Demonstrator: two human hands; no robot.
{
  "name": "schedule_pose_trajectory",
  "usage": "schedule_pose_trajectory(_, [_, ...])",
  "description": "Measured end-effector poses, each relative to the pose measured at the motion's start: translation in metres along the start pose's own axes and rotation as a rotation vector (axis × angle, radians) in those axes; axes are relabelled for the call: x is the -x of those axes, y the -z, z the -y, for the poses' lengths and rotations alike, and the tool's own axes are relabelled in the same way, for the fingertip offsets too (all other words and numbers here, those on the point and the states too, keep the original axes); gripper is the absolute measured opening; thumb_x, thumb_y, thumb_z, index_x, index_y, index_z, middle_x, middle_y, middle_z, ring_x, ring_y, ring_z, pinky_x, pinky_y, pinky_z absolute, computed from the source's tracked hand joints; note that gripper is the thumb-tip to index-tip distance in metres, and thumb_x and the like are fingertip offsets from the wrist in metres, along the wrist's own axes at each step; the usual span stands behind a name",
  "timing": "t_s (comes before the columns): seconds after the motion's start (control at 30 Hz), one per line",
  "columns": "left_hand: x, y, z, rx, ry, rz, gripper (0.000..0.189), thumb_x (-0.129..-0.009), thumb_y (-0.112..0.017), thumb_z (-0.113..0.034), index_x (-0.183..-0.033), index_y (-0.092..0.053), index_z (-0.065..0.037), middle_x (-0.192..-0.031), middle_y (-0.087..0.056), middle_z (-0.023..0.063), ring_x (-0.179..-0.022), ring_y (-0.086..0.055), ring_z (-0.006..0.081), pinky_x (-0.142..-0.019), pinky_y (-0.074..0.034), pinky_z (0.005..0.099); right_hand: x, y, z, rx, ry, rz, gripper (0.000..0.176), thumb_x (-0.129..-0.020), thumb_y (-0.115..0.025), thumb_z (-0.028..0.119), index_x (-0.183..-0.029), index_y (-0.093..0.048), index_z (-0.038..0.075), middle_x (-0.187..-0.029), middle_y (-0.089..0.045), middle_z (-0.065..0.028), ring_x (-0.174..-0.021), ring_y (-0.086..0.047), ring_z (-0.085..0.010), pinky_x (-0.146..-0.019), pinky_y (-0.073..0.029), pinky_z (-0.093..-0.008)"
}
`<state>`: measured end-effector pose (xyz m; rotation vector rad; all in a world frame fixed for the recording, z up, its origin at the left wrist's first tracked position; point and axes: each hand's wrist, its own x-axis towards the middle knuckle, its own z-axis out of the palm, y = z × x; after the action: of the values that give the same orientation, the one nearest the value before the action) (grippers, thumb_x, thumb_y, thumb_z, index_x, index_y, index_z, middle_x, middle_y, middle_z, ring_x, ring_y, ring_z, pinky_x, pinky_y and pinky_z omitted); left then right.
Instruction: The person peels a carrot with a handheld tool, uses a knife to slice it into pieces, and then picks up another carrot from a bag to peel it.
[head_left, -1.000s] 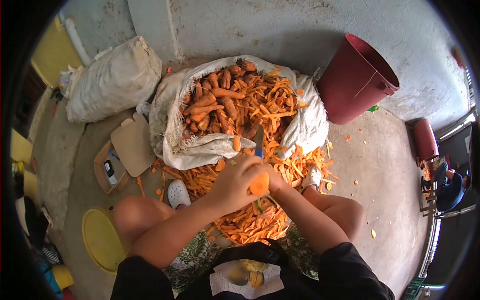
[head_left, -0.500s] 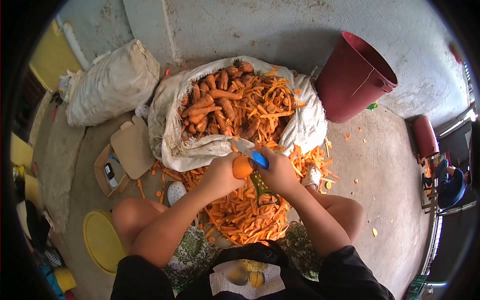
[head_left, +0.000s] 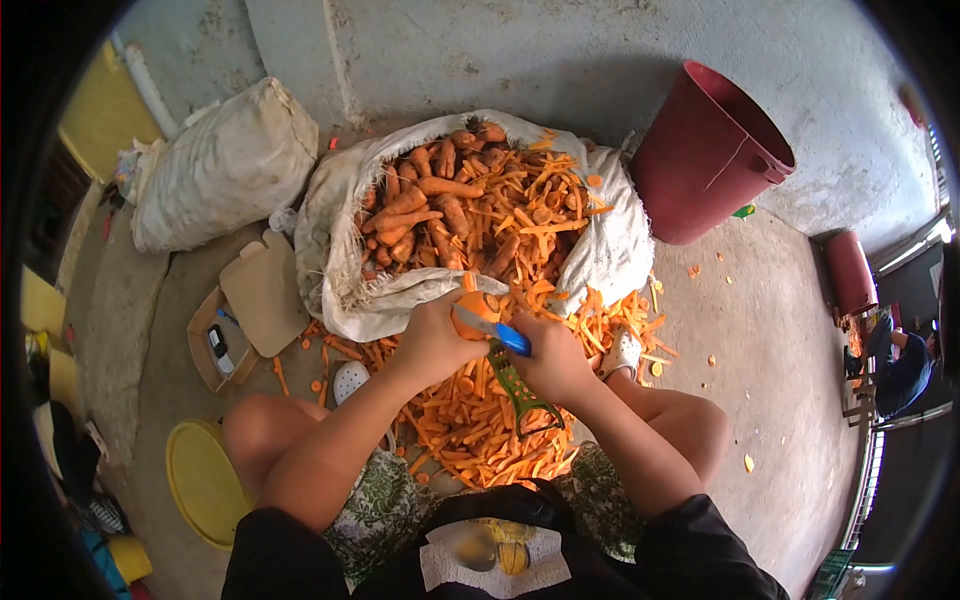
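My left hand (head_left: 438, 332) is closed around a thick peeled carrot (head_left: 466, 304), held above the pile. Wrapped round the blue handle of a knife (head_left: 515, 340) are the fingers of my right hand (head_left: 555, 362). The knife's blade lies against the carrot's face. A green peeler (head_left: 519, 392) with a wide frame hangs below my right hand, apparently gripped with the knife. Under both hands, cut carrot pieces (head_left: 490, 445) form a heap between my legs. Just beyond, an open white sack (head_left: 335, 290) holds whole carrots (head_left: 400, 205) and carrot strips.
A red bin (head_left: 690, 165) leans near the wall, right of the sack. On the left are a full white sack (head_left: 225, 175), an open cardboard box (head_left: 215, 350) and a yellow lid (head_left: 205, 480). Another person (head_left: 900, 370) sits at the far right.
Both hands have shifted slightly; the knife blade has come down across the carrot's face. A carrot strip now sticks up behind it. The peeler has swung a little lower.
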<state>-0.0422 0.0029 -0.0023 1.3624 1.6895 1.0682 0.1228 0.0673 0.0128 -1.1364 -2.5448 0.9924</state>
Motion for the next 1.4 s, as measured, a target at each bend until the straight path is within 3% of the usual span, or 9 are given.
schedule_pose_trajectory(0.3, [0.008,0.006,-0.003,0.083,-0.073,0.028,0.037,-0.059,-0.068,-0.008,-0.093,-0.055,-0.004,-0.078,-0.06,0.0083,-0.074,-0.06,0.0191,-0.066,-0.046,0.03,-0.012,-0.019,-0.018,-0.046,-0.024,-0.017,0.013,-0.071,-0.056,0.008,-0.082,-0.056,0.003,-0.067,-0.058,-0.016,-0.061,-0.057,-0.0308,-0.056,-0.043,-0.0375])
schedule_pose_trajectory(0.37, [0.019,0.006,-0.009,-0.214,-0.449,0.058,0.041,-0.056,-0.07,-0.009,-0.093,-0.055,-0.006,-0.08,-0.06,0.0089,-0.075,-0.06,0.0235,-0.065,-0.047,0.0334,-0.03,-0.031,-0.05,-0.321,-0.396,0.002,0.016,-0.071,-0.056,0.008,-0.085,-0.059,0.001,-0.071,-0.062,-0.0143,-0.06,-0.059,-0.0243,-0.054,-0.043,-0.0347])
schedule_pose_trajectory(0.43, [0.042,-0.006,-0.04,-0.246,-0.715,0.151,0.045,-0.054,-0.072,-0.012,-0.095,-0.054,-0.008,-0.084,-0.059,0.0103,-0.075,-0.059,0.028,-0.065,-0.048,0.0365,-0.061,-0.04,-0.143,0.189,0.083,0.203,0.016,-0.073,-0.057,0.01,-0.084,-0.06,-0.003,-0.073,-0.062,-0.0148,-0.061,-0.059,-0.0181,-0.053,-0.044,-0.0319])
schedule_pose_trajectory(0.5, [0.042,-0.008,-0.039,-0.185,-0.714,0.114,0.044,-0.054,-0.073,-0.013,-0.093,-0.056,-0.009,-0.082,-0.06,0.0102,-0.072,-0.059,0.0291,-0.062,-0.047,0.0361,-0.064,-0.038,-0.141,-0.232,-0.647,-0.003,0.019,-0.077,-0.058,0.014,-0.083,-0.059,-0.005,-0.066,-0.059,-0.0129,-0.056,-0.055,-0.0149,-0.05,-0.041,-0.0316])
schedule_pose_trajectory(0.83, [0.02,0.01,-0.006,-0.518,-0.241,0.101,0.04,-0.06,-0.069,-0.009,-0.094,-0.049,-0.007,-0.082,-0.058,0.0117,-0.076,-0.058,0.0307,-0.063,-0.046,0.0385,-0.041,-0.012,-0.048,-0.762,-0.388,0.014,0.024,-0.085,-0.053,0.026,-0.084,-0.054,0.002,-0.068,-0.053,-0.0032,-0.056,-0.05,-0.0137,-0.054,-0.041,-0.0296])
schedule_pose_trajectory(0.9, [0.019,0.009,0.006,-0.554,-0.201,0.076,0.041,-0.06,-0.068,-0.008,-0.096,-0.048,-0.007,-0.082,-0.057,0.0127,-0.076,-0.058,0.0319,-0.062,-0.046,0.0391,-0.027,-0.003,-0.026,-1.38,-0.335,0.38,0.022,-0.086,-0.053,0.023,-0.097,-0.052,0.004,-0.077,-0.056,-0.0028,-0.066,-0.055,-0.0134,-0.062,-0.045,-0.0275])
schedule_pose_trajectory(0.97, [0.016,0.005,0.013,-0.586,-0.165,0.045,0.043,-0.061,-0.067,-0.007,-0.098,-0.046,-0.006,-0.083,-0.057,0.0137,-0.075,-0.057,0.0331,-0.062,-0.046,0.0397,-0.017,-0.011,-0.024,-1.412,-0.252,0.475,0.029,-0.085,-0.054,0.023,-0.106,-0.048,0.003,-0.106,-0.05,-0.0113,-0.09,-0.054,-0.0204,-0.079,-0.049,-0.0436])
schedule_pose_trajectory(1.1, [0.02,0.0,0.004,-0.504,0.021,0.352,0.056,-0.063,-0.066,-0.007,-0.112,-0.039,-0.006,-0.088,-0.055,0.016,-0.079,-0.057,0.0339,-0.065,-0.046,0.0405,-0.009,-0.028,-0.026,-1.386,-0.447,0.522,0.031,-0.086,-0.053,0.02,-0.113,-0.046,0.007,-0.086,-0.056,-0.0041,-0.074,-0.056,-0.014,-0.064,-0.047,-0.026])
schedule_pose_trajectory(1.4, [0.019,0.02,-0.004,-0.825,0.079,0.548,0.053,-0.07,-0.067,-0.02,-0.116,-0.043,-0.005,-0.105,-0.051,0.0128,-0.094,-0.055,0.0281,-0.076,-0.047,0.037,-0.003,-0.076,-0.124,-0.818,-0.792,0.699,0.024,-0.087,-0.05,0.019,-0.103,-0.054,0.001,-0.092,-0.062,-0.0107,-0.076,-0.06,-0.0178,-0.065,-0.048,-0.0284])
